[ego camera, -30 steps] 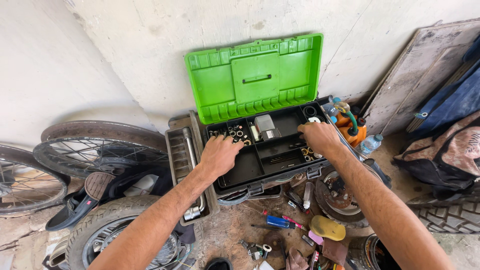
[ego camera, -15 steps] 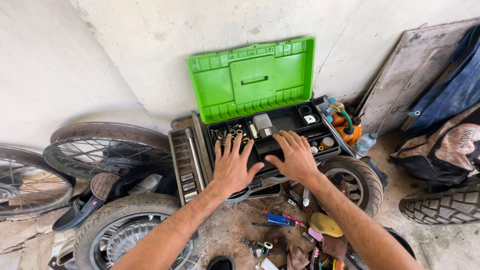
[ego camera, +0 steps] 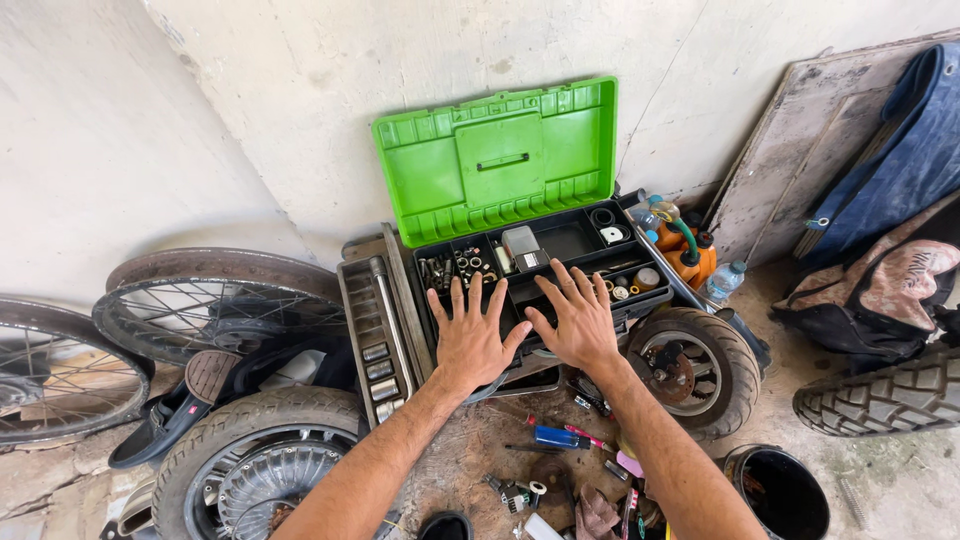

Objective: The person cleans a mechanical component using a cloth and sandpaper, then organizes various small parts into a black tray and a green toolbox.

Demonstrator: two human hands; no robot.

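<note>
Hands flat, fingers spread, gripping nothing: left hand (ego camera: 470,340) and right hand (ego camera: 575,322) rest on the black toolbox tray (ego camera: 560,245), green lid (ego camera: 497,160) propped against the wall at 12 o'clock, socket set (ego camera: 378,325) at 9.

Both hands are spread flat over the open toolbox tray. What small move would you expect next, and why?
Probably a pinch down into one compartment of the black tray. The left hand and right hand lie open, fingers spread, holding nothing, over the toolbox with its green lid up; small sockets sit just beyond the left fingertips.
</note>
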